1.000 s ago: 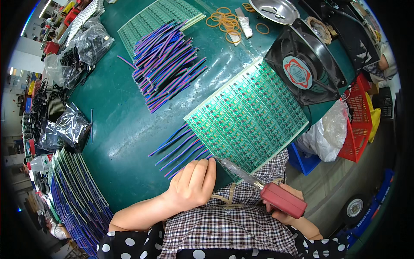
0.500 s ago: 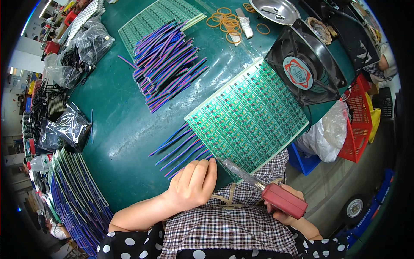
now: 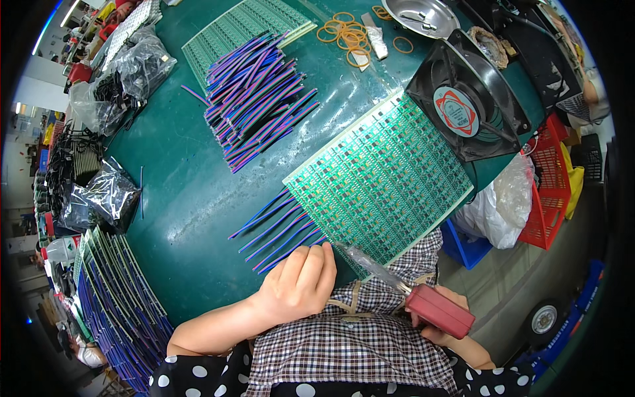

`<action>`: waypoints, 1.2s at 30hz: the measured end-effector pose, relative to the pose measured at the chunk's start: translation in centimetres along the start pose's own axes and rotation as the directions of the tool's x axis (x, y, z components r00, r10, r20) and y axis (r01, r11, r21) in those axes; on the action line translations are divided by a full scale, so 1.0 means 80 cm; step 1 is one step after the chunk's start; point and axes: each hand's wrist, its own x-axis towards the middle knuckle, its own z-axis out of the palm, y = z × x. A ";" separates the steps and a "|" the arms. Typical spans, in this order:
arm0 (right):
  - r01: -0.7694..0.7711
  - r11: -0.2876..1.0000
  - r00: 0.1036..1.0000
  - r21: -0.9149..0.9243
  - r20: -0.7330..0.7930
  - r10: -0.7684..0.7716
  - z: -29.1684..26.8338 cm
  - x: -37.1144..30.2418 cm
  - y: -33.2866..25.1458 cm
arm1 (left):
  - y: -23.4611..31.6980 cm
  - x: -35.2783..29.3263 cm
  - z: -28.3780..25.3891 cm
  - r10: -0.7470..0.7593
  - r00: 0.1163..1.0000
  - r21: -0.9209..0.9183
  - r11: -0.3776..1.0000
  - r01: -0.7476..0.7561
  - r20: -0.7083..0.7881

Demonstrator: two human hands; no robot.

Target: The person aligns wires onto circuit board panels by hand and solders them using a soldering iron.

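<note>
A green circuit board panel [image 3: 390, 178], covered in rows of small parts, lies at the table's near edge. Blue, pink and black wires [image 3: 271, 225] stick out leftward from its lower left edge. My left hand [image 3: 301, 278] is closed in a pinch at that edge, beside the lowest wires; its fingers hide what they hold. My right hand [image 3: 440, 317] grips a red-handled soldering gun [image 3: 440, 311] from below. The gun's wrapped barrel [image 3: 370, 263] points up and left, its front end close to my left fingertips at the board edge.
A bundle of cut wires [image 3: 258, 99] rests partly on more green panels [image 3: 245, 33]. A black fan [image 3: 463, 99] stands right of the board. Rubber bands [image 3: 347, 33] and a metal bowl [image 3: 423, 16] sit farther back. Wired boards [image 3: 119, 304] hang at left.
The soldering gun and my right hand have shifted slightly right and down. My left hand has turned slightly, its fingertips staying at the board edge.
</note>
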 end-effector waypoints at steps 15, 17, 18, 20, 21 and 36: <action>-0.095 0.955 0.982 0.281 0.181 0.044 -0.010 -0.008 0.005 | 0.008 0.000 -0.002 -0.070 0.997 -0.009 0.997 0.071 0.019; -0.165 0.937 0.982 0.309 0.135 0.128 -0.007 -0.005 -0.003 | 0.007 -0.001 -0.001 -0.071 0.997 -0.004 0.997 0.071 0.024; -0.233 0.913 0.972 0.336 0.091 0.215 -0.006 -0.004 -0.006 | 0.004 -0.001 -0.001 -0.044 0.999 0.008 0.999 0.044 0.017; -0.196 0.915 0.977 0.352 0.148 0.152 -0.009 -0.009 0.004 | 0.004 -0.001 -0.001 -0.017 1.000 0.021 1.000 0.017 0.011; -0.161 0.915 0.976 0.369 0.199 0.092 -0.011 -0.012 0.009 | 0.005 0.000 -0.001 -0.044 0.999 0.003 0.999 0.044 0.014; -0.007 0.982 0.998 -0.191 -0.055 -0.004 -0.069 0.013 -0.081 | 0.011 -0.009 -0.003 -0.082 0.996 -0.013 0.997 0.082 0.022</action>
